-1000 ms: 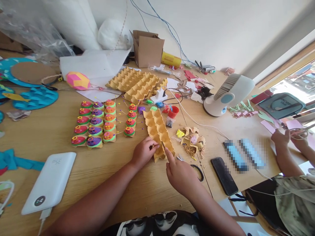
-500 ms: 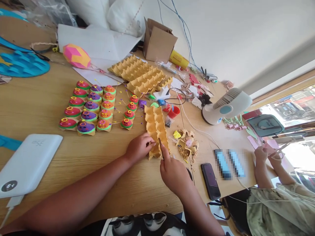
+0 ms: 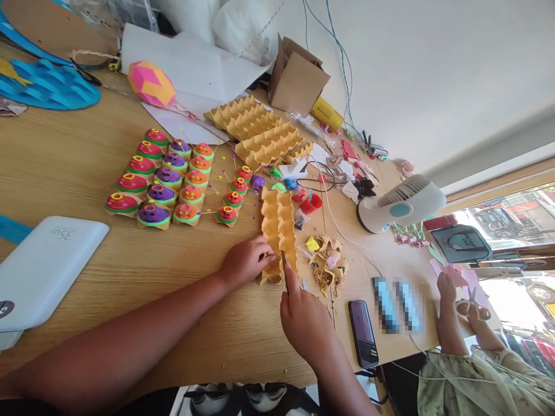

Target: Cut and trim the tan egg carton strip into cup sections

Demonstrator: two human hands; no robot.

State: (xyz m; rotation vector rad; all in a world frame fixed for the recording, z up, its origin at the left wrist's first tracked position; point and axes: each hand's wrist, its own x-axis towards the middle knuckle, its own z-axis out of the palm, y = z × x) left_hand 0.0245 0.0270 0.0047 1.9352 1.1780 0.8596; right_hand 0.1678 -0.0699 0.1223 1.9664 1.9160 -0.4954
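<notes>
A two-row strip of tan egg carton [image 3: 271,222] lies on the table in front of me. My left hand [image 3: 248,259] grips its near left part, thumb and fingers closed at the edge. My right hand [image 3: 307,316] is closed around a slim dark knife [image 3: 284,267], with the index finger laid along its back. The knife tip meets the strip between its cups, close to my left fingertips. Most of the handle is hidden in my palm.
Painted egg-cup figures [image 3: 158,179] stand in rows on the left. Carton scraps [image 3: 329,260], a red cup [image 3: 311,203], a phone [image 3: 363,334] and a white fan [image 3: 401,199] are to the right. A co-worker's hands [image 3: 448,289] hold pink paper and scissors [image 3: 473,306].
My view has shifted slightly. Both hands keep nearly the same place on the strip, with the knife still against it. The co-worker's scissors and paper have turned.
</notes>
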